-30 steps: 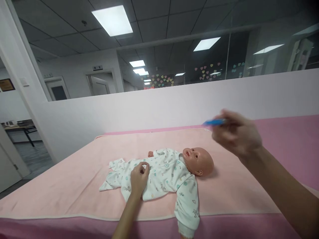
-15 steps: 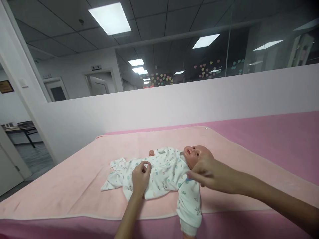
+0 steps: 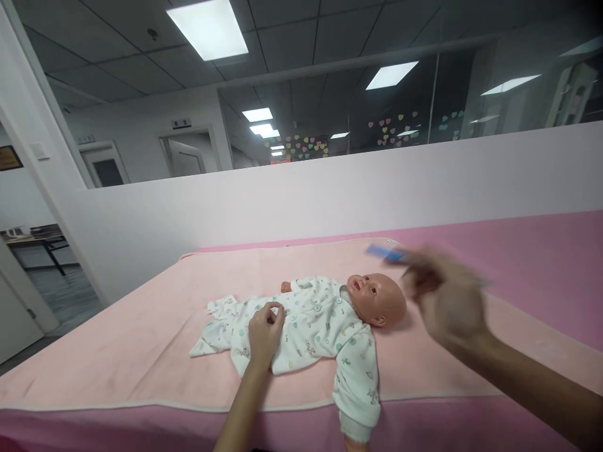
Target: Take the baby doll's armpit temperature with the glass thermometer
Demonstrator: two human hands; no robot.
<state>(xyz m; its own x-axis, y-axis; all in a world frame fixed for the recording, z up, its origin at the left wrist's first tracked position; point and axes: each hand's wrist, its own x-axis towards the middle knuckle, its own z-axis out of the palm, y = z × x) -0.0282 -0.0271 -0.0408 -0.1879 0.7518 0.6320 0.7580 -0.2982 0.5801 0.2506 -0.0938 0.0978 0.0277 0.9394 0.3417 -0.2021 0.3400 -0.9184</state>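
- A baby doll in a white printed romper lay on its back on a pale pink blanket, which was spread over a bench with a deeper pink cover.
- The doll's long axis ran across the view. Its feet pointed to 9 o'clock, its bare head pointed to 3 o'clock, and its face was turned up.
- The doll's nearer sleeve reached toward 6 o'clock and passed over the blanket's front edge.
- The left hand rested on the doll's belly with its fingers curled. Its grip looked loosely closed. I could not tell whether it pinched the cloth.
- The right hand was blurred. It was raised above the blanket at 3 o'clock of the doll's head, near it but not touching.
- The right grip was closed on a slim blue object. The object stuck out of the fingers toward 10 o'clock, with its long axis nearly level, just above the doll's head. It was too blurred to identify.
- A low white partition wall stood behind the bench at 12 o'clock.
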